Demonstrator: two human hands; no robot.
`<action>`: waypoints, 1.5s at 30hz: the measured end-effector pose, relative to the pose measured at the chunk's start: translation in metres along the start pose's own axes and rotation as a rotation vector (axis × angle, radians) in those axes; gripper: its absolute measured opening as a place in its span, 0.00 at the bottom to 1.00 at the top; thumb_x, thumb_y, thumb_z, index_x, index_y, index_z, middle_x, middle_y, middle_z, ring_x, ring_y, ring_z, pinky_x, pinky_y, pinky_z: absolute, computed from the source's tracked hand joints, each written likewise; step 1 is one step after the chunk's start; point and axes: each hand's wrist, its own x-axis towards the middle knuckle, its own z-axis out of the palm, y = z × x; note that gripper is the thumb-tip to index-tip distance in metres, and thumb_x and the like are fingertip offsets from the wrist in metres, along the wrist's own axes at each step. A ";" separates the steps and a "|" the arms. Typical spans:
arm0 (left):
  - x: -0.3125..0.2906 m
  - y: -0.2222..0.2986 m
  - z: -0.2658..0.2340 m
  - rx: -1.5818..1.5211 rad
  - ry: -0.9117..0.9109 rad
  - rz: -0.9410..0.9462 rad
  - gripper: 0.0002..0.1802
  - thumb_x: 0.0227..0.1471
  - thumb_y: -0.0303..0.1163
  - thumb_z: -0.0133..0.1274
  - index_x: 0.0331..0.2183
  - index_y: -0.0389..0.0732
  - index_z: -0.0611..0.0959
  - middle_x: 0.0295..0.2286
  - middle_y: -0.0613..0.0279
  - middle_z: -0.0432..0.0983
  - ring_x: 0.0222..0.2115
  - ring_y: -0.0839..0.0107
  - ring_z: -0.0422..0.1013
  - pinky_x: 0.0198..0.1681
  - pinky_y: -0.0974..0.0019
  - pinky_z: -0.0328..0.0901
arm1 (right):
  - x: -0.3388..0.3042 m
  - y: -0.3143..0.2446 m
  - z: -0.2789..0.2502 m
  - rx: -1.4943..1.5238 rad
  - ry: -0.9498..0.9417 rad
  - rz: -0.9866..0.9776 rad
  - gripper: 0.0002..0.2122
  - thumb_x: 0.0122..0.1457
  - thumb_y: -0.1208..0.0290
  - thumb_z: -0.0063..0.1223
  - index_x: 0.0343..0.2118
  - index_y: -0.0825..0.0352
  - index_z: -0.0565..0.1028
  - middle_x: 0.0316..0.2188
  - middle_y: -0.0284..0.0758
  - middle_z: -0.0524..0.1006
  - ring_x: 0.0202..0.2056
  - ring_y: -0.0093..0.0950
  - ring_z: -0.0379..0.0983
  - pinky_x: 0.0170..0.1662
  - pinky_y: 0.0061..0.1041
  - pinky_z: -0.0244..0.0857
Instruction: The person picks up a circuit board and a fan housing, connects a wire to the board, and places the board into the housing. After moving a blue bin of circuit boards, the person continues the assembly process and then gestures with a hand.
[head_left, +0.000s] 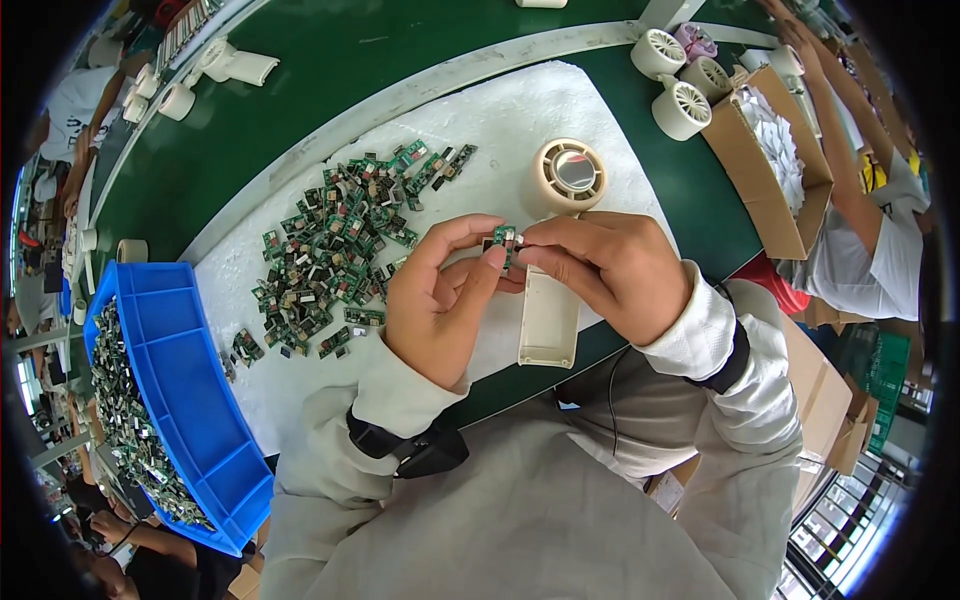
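Between the thumb and fingers of my left hand (435,305) is a small green circuit board (504,236), held upright. My right hand (630,275) meets it from the other side, its thumb and forefinger pinched on a small white connector (518,240) at the board's edge. I cannot tell whether the connector is seated. Just beneath both hands lies a cream handheld fan: its round head (544,160) with a silver centre is beyond the fingers, and its open, hollow handle (549,320) points toward me. My right fingers hide the joint between head and handle.
A heap of circuit boards (335,235) covers the left of the white foam sheet (500,110). A blue bin (190,365) with more boards stands at left. Several fan heads (682,110) and a cardboard box (745,170) sit at right. Other people work on both sides.
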 end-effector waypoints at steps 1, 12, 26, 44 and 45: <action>0.000 0.000 0.000 -0.001 -0.001 0.001 0.16 0.61 0.23 0.49 0.50 0.30 0.72 0.44 0.51 0.73 0.39 0.68 0.77 0.44 0.67 0.72 | 0.000 -0.001 -0.001 0.011 -0.020 0.015 0.07 0.58 0.72 0.58 0.36 0.69 0.78 0.27 0.42 0.79 0.27 0.38 0.77 0.31 0.31 0.70; -0.003 0.004 0.002 0.095 0.012 0.043 0.17 0.61 0.25 0.51 0.50 0.30 0.75 0.41 0.54 0.77 0.41 0.67 0.77 0.48 0.67 0.71 | -0.001 -0.001 -0.010 -0.003 -0.060 0.003 0.07 0.58 0.73 0.59 0.37 0.69 0.79 0.27 0.41 0.79 0.27 0.36 0.77 0.31 0.30 0.70; 0.001 0.001 -0.009 0.059 -0.196 0.167 0.15 0.59 0.17 0.49 0.49 0.30 0.77 0.45 0.50 0.75 0.43 0.64 0.75 0.50 0.65 0.72 | 0.000 0.004 -0.020 0.142 -0.050 -0.144 0.07 0.57 0.73 0.60 0.36 0.69 0.80 0.25 0.39 0.78 0.24 0.33 0.75 0.28 0.28 0.67; 0.003 -0.005 -0.025 -0.011 -0.286 0.051 0.14 0.59 0.17 0.50 0.47 0.30 0.79 0.41 0.50 0.77 0.39 0.63 0.77 0.46 0.62 0.75 | -0.003 -0.005 -0.010 0.346 -0.018 0.245 0.06 0.53 0.74 0.66 0.33 0.67 0.82 0.11 0.25 0.66 0.14 0.12 0.56 0.19 0.19 0.48; 0.002 -0.005 -0.024 -0.008 -0.289 0.055 0.14 0.59 0.17 0.50 0.47 0.30 0.79 0.41 0.50 0.77 0.39 0.63 0.77 0.46 0.62 0.75 | -0.001 -0.006 -0.010 0.329 -0.019 0.239 0.06 0.53 0.74 0.66 0.33 0.67 0.82 0.11 0.25 0.66 0.14 0.12 0.56 0.19 0.19 0.48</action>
